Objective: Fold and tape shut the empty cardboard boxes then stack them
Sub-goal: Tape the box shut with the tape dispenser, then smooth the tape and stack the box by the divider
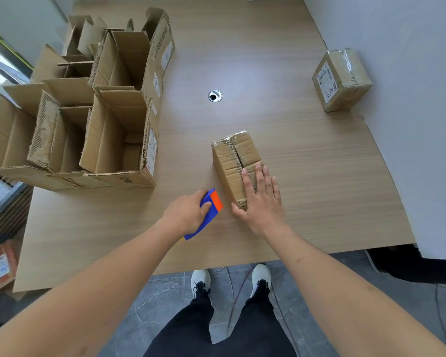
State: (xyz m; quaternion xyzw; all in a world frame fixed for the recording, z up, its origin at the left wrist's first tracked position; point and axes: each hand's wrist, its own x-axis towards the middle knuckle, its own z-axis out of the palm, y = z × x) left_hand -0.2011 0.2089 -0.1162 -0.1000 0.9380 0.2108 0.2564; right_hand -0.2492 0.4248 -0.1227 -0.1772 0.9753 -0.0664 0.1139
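pressing down on the small box (236,164) with the right hand (262,202), fingers flat and straight across its near end on the counter (307,176). left hand (188,215) has its grip curled round a blue and orange tape dispenser (208,212), just left of the box. open boxes (93,119) sit further left, a taped box (341,79) far right.

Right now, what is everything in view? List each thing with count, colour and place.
small box under the hand: one, brown, table centre, flaps folded shut
taped box: one, brown with white label, far right of table
open boxes: several, brown, grouped at table's left
tape dispenser: one, blue and orange, in left hand
table: one, light wood
cable hole: one, metal-rimmed, table middle
parcel: one, orange-brown, floor at left
shoes: two, white, floor
left hand: grips dispenser
right hand: flat on small box
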